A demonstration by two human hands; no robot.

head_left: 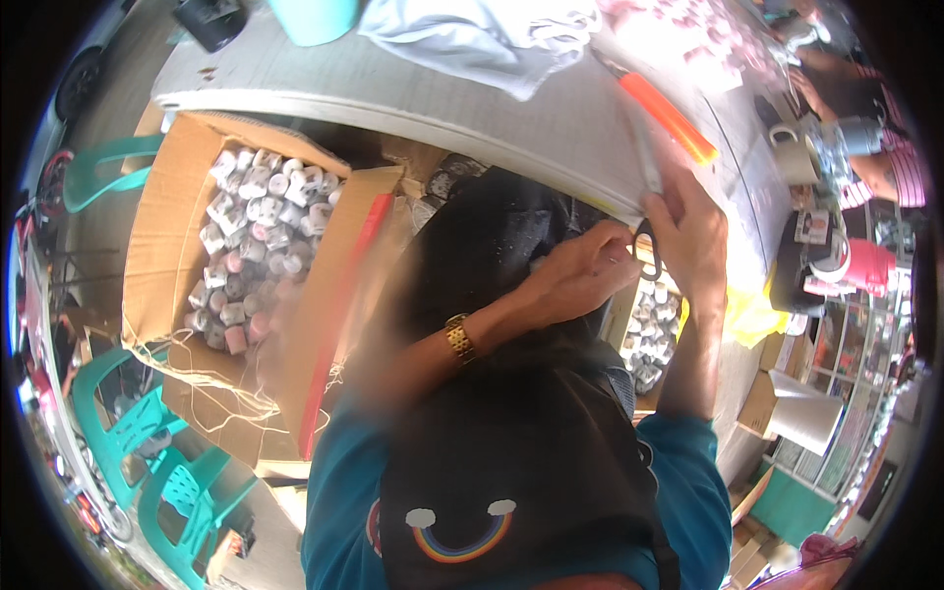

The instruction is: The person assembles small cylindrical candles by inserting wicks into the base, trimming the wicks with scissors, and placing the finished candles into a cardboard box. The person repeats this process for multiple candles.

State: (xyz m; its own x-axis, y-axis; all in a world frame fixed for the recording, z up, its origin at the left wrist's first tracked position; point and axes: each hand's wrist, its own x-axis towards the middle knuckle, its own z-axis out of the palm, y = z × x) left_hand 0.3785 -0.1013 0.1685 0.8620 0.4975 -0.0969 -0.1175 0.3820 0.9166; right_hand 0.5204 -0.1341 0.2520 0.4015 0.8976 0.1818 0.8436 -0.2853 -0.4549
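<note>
My right hand (693,231) is at the table's near edge, fingers closed around what looks like a pair of scissors. A dark handle loop (647,258) shows below its fingers, and a pale, blurred blade seems to stick out above them. Close beside it, my left hand (580,270), with a gold watch (459,338) on the wrist, has its fingertips pinched together. Whatever they hold is too small to make out. Beyond my right hand, an orange-handled tool (671,120) lies on the grey table (413,123).
At my left stands an open cardboard box (157,226) full of small white, grey and pink rolled pieces (261,211). Similar pieces (651,329) fill a box below my hands. White cloth (482,39) lies on the table. Green chairs (128,442) stand left; another person's arm (865,177) shows right.
</note>
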